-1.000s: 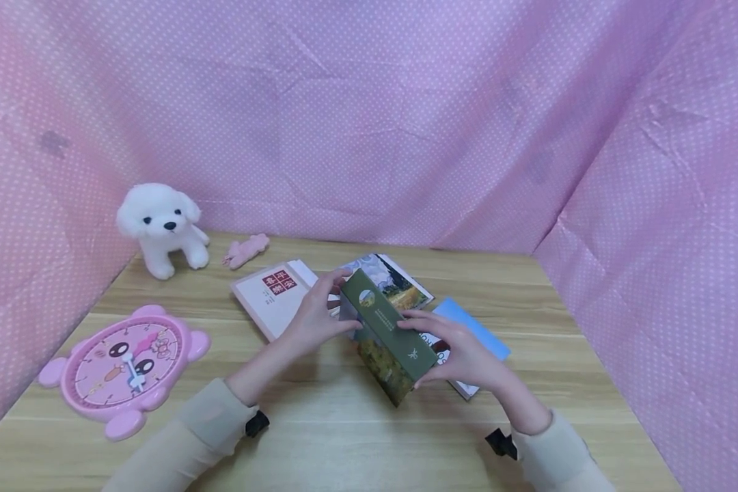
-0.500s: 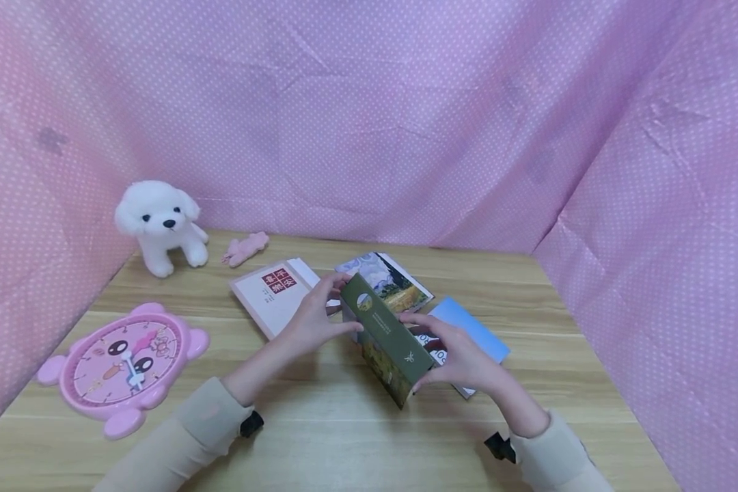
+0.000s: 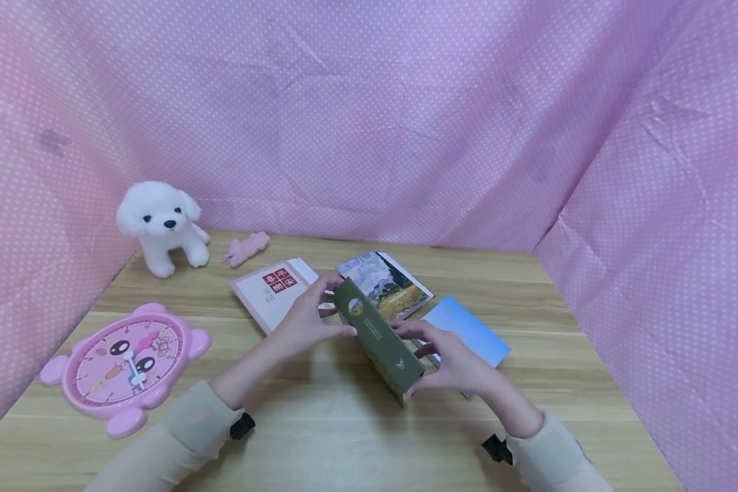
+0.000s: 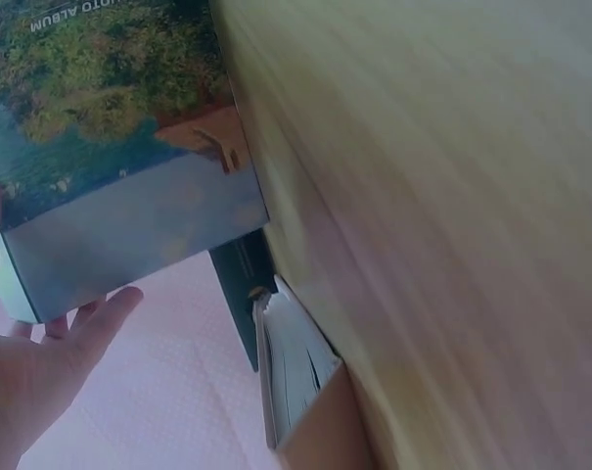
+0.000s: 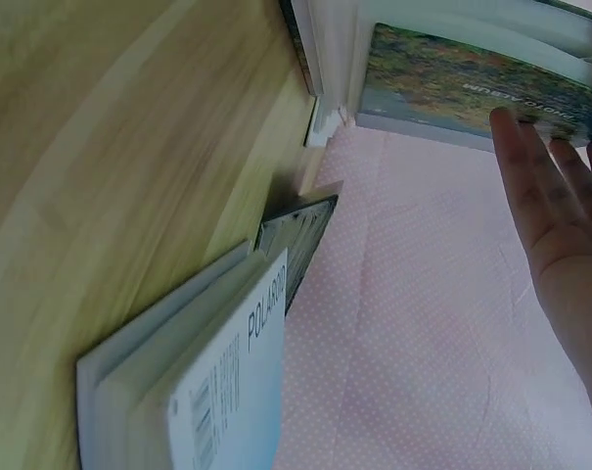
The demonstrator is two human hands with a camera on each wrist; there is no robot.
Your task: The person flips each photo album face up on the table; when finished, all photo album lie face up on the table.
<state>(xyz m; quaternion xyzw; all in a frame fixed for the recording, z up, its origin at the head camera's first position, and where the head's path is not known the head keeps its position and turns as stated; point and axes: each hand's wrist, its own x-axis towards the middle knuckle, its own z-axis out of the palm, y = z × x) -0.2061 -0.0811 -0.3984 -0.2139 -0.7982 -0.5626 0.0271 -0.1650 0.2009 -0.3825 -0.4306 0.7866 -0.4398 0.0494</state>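
Observation:
Held between both hands over the table is a photo album (image 3: 378,335), its dark green spine facing up. My left hand (image 3: 307,318) grips the far left end, thumb on the near side and fingers on the far side. At the near right end, my right hand (image 3: 452,359) holds it with the thumb at the lower corner and fingers along the far face. A painted cover with lettering shows on the album (image 4: 110,147) in the left wrist view. Fingers (image 5: 516,162) lie against its other painted cover in the right wrist view.
Behind the hands lie a cream book (image 3: 270,301) with red characters, a landscape-painting album (image 3: 384,283) and a blue book (image 3: 470,331) marked POLAROID. To the left are a pink clock (image 3: 107,362), a white plush dog (image 3: 166,229) and a small pink plush (image 3: 246,249).
The album has shifted slightly left and tipped more upright, so less of its near cover shows. More of the blue book is uncovered. Both hands have moved a little left with the album.

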